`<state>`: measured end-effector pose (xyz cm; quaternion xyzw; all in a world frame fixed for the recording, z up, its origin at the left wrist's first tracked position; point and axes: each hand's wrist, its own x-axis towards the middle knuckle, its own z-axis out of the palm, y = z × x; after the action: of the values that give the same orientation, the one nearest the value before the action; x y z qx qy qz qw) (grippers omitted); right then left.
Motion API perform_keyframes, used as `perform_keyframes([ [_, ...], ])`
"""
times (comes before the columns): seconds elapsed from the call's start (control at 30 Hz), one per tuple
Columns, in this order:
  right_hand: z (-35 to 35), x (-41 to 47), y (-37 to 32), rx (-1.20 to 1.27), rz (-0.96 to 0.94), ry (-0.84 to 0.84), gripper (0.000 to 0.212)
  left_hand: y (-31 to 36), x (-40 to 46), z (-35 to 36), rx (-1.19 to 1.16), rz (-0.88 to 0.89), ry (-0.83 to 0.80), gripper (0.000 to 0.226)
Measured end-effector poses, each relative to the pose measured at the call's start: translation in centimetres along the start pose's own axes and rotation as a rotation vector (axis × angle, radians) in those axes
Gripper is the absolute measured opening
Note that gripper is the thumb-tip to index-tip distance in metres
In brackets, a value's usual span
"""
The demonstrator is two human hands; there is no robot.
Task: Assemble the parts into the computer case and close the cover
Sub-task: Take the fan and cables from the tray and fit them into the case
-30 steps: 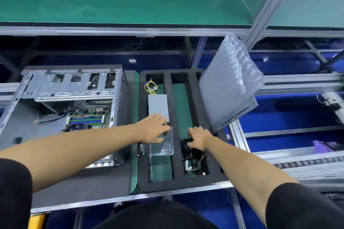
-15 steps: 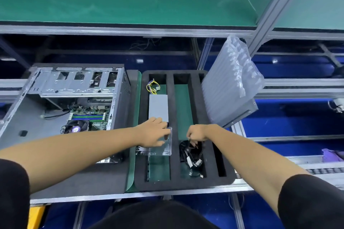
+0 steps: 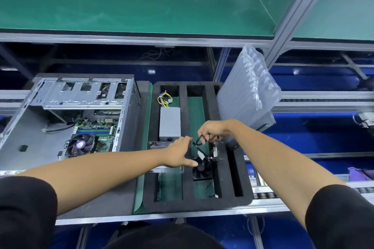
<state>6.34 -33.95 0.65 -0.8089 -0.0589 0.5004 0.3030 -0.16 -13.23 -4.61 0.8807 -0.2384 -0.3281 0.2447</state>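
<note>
An open computer case [image 3: 66,119] is seen well to the left of both hands, its motherboard exposed. A black foam tray [image 3: 202,204] lies beneath the hands, with a bubble-wrapped panel [image 3: 248,89] leaning beyond the right hand. A grey power supply [image 3: 170,124] is laid in the tray's left slot, just beyond the left hand [image 3: 178,154], whose fingers are spread and grip nothing. A black fan [image 3: 202,169] is touched by that hand's thumb. Black cables [image 3: 199,141] are pinched in the curled right hand [image 3: 212,130].
</note>
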Motion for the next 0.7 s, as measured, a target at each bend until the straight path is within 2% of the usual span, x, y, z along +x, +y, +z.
perform_keyframes([
  [0.07,-0.8,-0.4,-0.6,0.094,-0.02,0.006,0.03,0.6,0.7,0.1,-0.174,-0.03,0.028,0.092],
  [0.17,-1.8,-0.5,-1.2,0.225,-0.058,0.039,0.029,1.5,1.7,-0.3,-0.439,-0.042,0.138,0.043],
  [0.2,-2.1,-0.4,-1.4,0.251,-0.07,0.081,0.028,1.7,2.1,-0.4,-0.515,-0.052,0.17,0.033],
  [0.33,-2.4,0.3,-1.2,0.358,-0.141,0.38,0.02,1.7,3.6,-1.4,-0.674,-0.128,0.232,0.034],
  [0.47,-1.8,2.2,0.6,0.698,-0.07,0.592,0.012,1.4,4.7,-3.0,-0.473,-0.155,0.323,0.028],
  [0.53,-1.0,2.8,1.7,0.834,-0.061,0.64,0.002,1.2,5.2,-4.1,-0.404,-0.163,0.364,0.025],
  [0.63,0.2,3.1,3.8,0.811,-0.073,0.711,0.022,0.6,5.8,-5.3,-0.391,-0.188,0.393,0.025],
  [0.7,0.5,3.3,4.4,0.808,-0.051,0.759,0.025,0.2,6.0,-6.0,-0.391,-0.169,0.392,0.026],
])
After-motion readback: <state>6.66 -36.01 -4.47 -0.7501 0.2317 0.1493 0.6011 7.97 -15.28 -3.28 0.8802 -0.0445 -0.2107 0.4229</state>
